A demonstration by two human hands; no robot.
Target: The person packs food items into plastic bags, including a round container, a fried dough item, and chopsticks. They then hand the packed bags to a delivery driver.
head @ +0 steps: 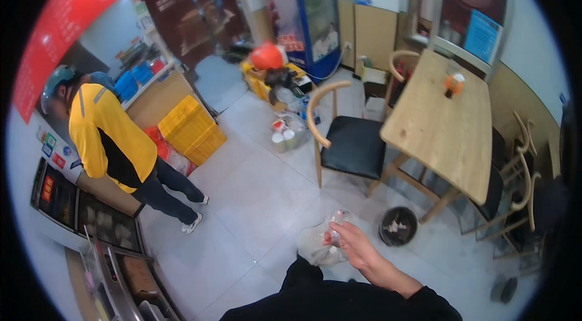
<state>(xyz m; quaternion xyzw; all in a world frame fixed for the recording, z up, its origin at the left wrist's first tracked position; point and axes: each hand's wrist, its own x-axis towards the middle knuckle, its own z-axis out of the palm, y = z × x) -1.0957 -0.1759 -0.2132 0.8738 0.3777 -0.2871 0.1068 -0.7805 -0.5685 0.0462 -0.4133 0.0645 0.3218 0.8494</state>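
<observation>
My right hand (352, 243) reaches in from the lower right, its fingers curled around a small piece of clear plastic, blurred. A pale translucent plastic bag (313, 246) is beside and behind the fingers; whether the clear piece belongs to it, I cannot tell. My left hand is not in view; a black-clothed part of my body or sleeve ends just below the bag. To the right of my right hand, a round dark bin (398, 226) with pale litter inside stands on the tiled floor.
A wooden table (436, 125) holds an orange item (454, 84); a black-seated chair (354, 146) and several others surround it. At left, a person in a yellow jacket (113, 134) stands near a counter and yellow boxes (191, 130). Bags and cups (284, 137) lie before a glass-door fridge (318, 16).
</observation>
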